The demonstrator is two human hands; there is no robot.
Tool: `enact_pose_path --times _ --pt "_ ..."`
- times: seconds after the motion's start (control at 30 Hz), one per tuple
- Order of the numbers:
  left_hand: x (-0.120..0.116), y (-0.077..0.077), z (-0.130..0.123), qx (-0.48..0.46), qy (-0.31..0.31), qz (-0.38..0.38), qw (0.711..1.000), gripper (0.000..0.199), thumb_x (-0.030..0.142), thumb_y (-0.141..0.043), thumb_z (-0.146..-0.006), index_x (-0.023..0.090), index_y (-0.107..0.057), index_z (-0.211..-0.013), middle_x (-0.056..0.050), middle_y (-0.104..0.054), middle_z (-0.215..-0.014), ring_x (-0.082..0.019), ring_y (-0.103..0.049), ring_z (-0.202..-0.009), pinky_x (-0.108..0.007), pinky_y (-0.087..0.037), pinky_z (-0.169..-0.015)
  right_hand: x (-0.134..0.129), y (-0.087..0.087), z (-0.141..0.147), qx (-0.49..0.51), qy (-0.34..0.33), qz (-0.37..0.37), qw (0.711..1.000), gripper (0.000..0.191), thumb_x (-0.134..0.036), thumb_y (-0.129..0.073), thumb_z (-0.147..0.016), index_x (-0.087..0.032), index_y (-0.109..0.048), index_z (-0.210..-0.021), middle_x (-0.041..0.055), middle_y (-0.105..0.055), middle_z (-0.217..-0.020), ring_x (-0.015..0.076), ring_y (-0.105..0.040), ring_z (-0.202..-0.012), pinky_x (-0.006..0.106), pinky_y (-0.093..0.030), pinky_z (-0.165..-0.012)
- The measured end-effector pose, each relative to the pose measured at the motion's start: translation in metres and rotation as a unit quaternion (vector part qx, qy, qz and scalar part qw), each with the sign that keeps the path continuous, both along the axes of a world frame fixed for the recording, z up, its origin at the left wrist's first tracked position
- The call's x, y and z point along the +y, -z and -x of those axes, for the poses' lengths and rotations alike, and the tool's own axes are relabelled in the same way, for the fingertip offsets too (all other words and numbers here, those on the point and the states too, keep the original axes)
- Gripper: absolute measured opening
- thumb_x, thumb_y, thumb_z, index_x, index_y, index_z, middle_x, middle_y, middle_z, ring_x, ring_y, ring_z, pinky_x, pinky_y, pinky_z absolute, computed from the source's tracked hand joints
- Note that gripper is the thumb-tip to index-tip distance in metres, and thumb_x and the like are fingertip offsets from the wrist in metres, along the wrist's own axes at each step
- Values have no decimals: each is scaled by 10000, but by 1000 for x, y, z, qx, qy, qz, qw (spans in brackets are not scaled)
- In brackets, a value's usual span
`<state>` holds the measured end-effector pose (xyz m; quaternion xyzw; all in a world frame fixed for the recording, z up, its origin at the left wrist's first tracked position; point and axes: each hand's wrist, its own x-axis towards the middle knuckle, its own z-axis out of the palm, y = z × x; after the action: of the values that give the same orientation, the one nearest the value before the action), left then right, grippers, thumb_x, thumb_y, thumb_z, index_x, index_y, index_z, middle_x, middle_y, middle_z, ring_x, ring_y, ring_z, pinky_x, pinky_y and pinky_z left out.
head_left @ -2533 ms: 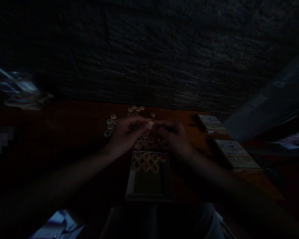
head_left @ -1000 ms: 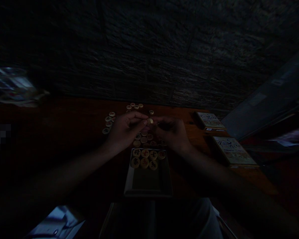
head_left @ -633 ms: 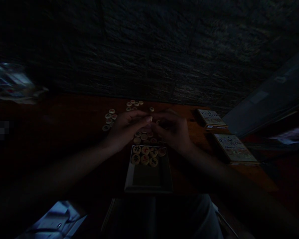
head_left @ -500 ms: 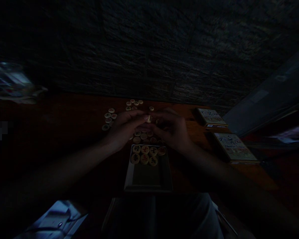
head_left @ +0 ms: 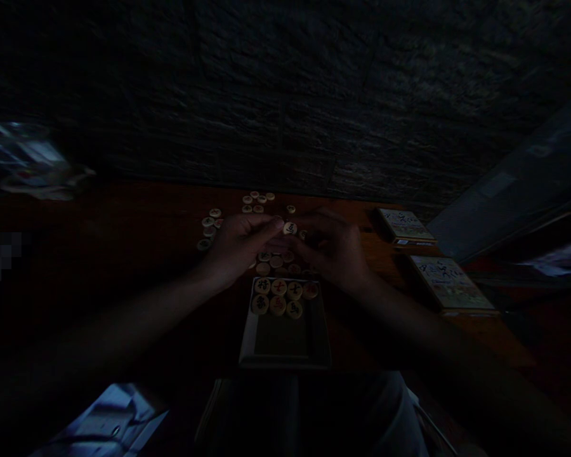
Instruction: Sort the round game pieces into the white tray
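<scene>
Above the middle of the table, a round wooden Chinese chess piece [head_left: 290,228] with a dark character faces me. My left hand [head_left: 244,242] pinches its left edge between thumb and fingertips. Curled around its right side, my right hand [head_left: 334,247] also has its fingers on the piece, though their exact contact is dim. Below both hands lies an open box tray [head_left: 280,336], its upper part holding one row of pieces and part of a second, with red and dark characters. More loose pieces [head_left: 276,261] lie just beyond the tray, partly hidden by my hands.
Further loose pieces [head_left: 210,222] are scattered left of my hands and toward the stone wall [head_left: 285,120]. Two flat printed boxes [head_left: 406,225] lie on the table [head_left: 137,209] at the right. A shiny, blurred object [head_left: 38,165] stands at the far left.
The held piece has turned so its dark character now faces me, where before it was tilted. My hands stay in nearly the same place, and the tray's pieces are unchanged.
</scene>
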<state>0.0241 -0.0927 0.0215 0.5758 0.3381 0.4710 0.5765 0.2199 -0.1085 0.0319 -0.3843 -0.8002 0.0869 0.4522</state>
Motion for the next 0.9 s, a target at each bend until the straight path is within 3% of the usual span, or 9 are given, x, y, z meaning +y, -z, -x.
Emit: enact_pose_path --times 0.23,0.5,0.63,0.73,0.9 --pt "-2 -5 -1 4 -9 12 1000 302 422 -796 -832 154 -787 -971 -110 -809 -988 -228 -783 -874 -341 -641 -833 1 0 -2 -12 -7 -13 1000 253 -281 -732 -897 -218 -763 -1140 77 -739 -1022 204 -689 -877 320 -555 -748" --pt "2 -6 2 38 -68 -16 997 266 405 -860 -757 174 -778 -860 -74 -799 -854 -176 -742 -700 -267 -596 -649 0 -1 -2 -28 0 -10 1000 238 -270 -719 -898 -200 -760 -1122 77 -738 -980 196 -682 -803 318 -546 -700" --pt "6 -4 5 30 -112 -29 993 283 453 -843 -766 198 -757 -852 -53 -791 -819 -153 -709 -631 -239 -547 -555 2 -4 -3 -34 26 -4 999 232 -257 -737 -860 -211 -767 -1086 68 -754 -968 214 -695 -836 326 -546 -727" --pt "9 -5 6 30 -136 -31 990 310 506 -803 -798 203 -747 -840 -46 -780 -783 -147 -696 -607 -230 -521 -519 2 -5 -3 -17 45 21 999 237 -297 -737 -859 -204 -770 -1074 61 -758 -925 187 -677 -729 317 -539 -696" --pt "8 -8 5 39 -130 -45 990 308 479 -723 -867 184 -748 -781 -48 -762 -722 -146 -689 -588 -237 -530 -543 2 -5 -3 -14 45 55 997 259 -299 -731 -845 -195 -769 -1079 60 -764 -915 192 -689 -744 312 -530 -693"
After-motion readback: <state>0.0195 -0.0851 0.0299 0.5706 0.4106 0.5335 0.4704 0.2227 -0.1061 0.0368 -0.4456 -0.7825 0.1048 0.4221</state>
